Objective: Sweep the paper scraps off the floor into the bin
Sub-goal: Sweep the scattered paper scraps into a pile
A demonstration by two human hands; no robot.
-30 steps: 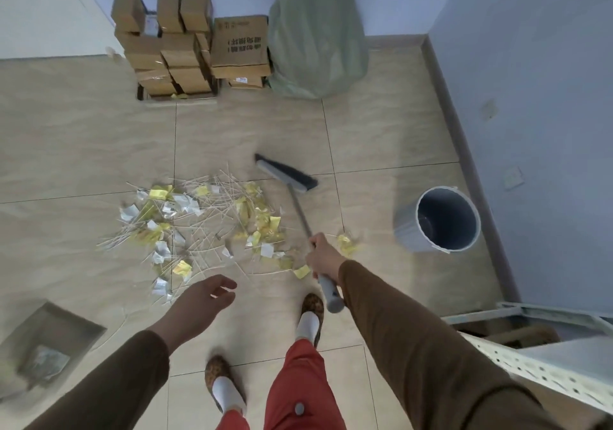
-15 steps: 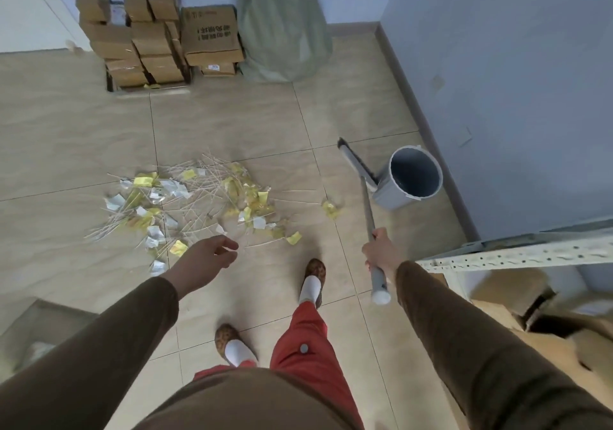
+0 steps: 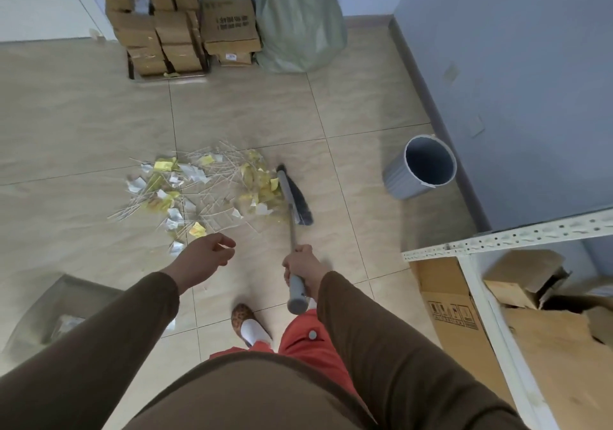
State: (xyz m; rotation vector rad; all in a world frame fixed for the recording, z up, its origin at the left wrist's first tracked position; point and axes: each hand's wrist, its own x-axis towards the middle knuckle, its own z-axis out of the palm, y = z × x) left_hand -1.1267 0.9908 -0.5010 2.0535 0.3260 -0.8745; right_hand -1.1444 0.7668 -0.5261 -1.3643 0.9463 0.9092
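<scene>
Most paper scraps lie heaped on the floor, well apart from the bin; right hand grips the broom against the pile's edge, probably herding it; left hand hangs loose, empty

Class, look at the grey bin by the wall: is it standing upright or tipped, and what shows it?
Upright. The bin stands on its base with its open mouth facing up; its inside looks dark and empty.
</scene>
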